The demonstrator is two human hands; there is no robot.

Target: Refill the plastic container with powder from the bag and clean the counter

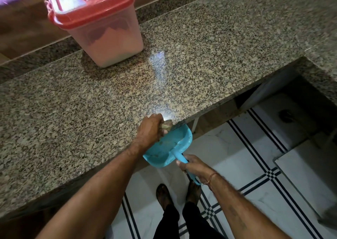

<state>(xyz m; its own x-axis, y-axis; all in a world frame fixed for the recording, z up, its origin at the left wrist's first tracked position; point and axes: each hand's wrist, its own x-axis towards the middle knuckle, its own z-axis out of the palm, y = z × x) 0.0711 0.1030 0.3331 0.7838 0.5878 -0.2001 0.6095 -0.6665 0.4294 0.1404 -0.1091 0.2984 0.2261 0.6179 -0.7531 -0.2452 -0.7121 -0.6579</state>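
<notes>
A person stands at a speckled granite counter [109, 96], seen from above. The left hand [151, 128] rests at the counter's front edge, its fingers curled tight around a small wadded cloth [167, 125]; the cloth pokes out just past the fingertips, right at the lip of the stone. Directly below those fingers, a blue dustpan [167, 147] is held against the counter's edge, its open mouth up under the cloth. The right hand [196, 167] grips the dustpan's handle, fingers wrapped closed around it, thumb on top. A few bits of debris lie in the pan near the left fingers.

The plastic container [102, 29], lid shut and red-rimmed, with pale powder visible through its wall, stands well beyond the left fingers, at the far back of the counter. No bag is in view.

What could go wrong, judging from this: if the pan's lip drops away from the stone, swept powder would fall past it onto the tiled floor [237, 156] and the feet below. Tilting the handle down with the right hand would spill what is already gathered. A fast swipe of the cloth could puff fine powder over the pan's rim. The counter looks clean, though glare and the busy stone pattern may hide a thin dusting of powder.
</notes>
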